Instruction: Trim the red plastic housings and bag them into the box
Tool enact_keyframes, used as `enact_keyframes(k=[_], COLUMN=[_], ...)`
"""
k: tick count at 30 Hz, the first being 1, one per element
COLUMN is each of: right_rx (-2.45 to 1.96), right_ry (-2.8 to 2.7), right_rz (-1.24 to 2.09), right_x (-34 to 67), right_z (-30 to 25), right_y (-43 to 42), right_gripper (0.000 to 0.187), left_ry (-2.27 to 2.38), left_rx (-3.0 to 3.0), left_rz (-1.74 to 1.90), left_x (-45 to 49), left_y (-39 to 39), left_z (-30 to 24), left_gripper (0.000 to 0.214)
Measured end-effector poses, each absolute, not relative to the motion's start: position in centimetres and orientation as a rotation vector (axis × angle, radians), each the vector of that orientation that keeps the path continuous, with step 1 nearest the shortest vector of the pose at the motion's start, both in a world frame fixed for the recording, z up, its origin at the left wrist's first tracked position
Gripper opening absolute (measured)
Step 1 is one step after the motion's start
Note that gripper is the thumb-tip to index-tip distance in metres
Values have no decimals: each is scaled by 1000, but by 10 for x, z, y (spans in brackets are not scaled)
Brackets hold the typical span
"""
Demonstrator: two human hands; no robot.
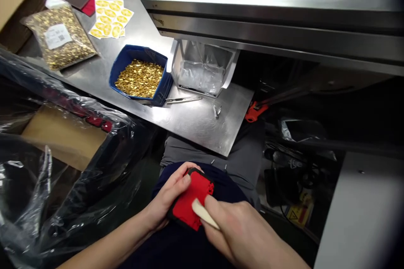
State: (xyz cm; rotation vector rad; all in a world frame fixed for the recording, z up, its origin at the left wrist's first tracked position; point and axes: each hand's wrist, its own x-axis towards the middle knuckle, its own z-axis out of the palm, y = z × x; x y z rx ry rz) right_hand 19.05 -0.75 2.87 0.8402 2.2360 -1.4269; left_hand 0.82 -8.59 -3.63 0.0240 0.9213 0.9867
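Above my lap, my left hand [168, 195] is closed around the left side of a red rectangular piece with a black edge [187, 197]. Its thumb presses on the top corner of the red face. My right hand [235, 222] grips a cream-coloured flat tool with a rounded tip, like a bone folder [201, 211]. That tip lies over the middle of the red face; whether it presses there I cannot tell. Small cut-out shapes run along the right edge of the red piece. The undersides of both the piece and my left fingers are hidden.
On the metal bench [202, 122] stand a blue bin of gold pieces [162, 88], a white bin with plastic bags [229, 75], tweezers [184, 99] and yellow sticker sheets [110, 19]. A bag of gold pieces [59, 38] lies farther left. A plastic-lined box [132, 134] stands left.
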Motion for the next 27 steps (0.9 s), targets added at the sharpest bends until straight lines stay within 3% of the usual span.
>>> enact_keyframes(k=[2,5,8,12,15,17,21,23,27], right_rx=[926,1301,1687,1715,1786,1905,2105,1969,1555], right_ry=[2236,2263,2427,2561,2672,2690,2563,2561,2661], right_rz=[-1543,-1634,-1254,-1005,-808,-661,-354,-313,-282], right_x=[192,203,203,162,139,150,223,258,288], right_z=[27,5,-39,-90,-98,-96,-113,-135,-176], right_y=[5,34,64,91,104,114,140,156,188], right_gripper=[4,21,31,31,40,40,45,48,58], left_ry=[904,929,1023,1030,1007,991,972,983,911], left_rx=[28,28,22,30,-18,-83,-189,-216,-213], left_rz=[989,987,970,923,886,932,1022,1047,1110], left_x=[7,3,-3,-14,-18,-18,-15,-14,-18], left_y=[-84,-82,-85,-90,-94,-97,-98,-96,-92], left_z=[-33,-27,-21,-15,-15,-18,-34,-44,-61], left_gripper=[41,44,51,68,90,95,57,43,44])
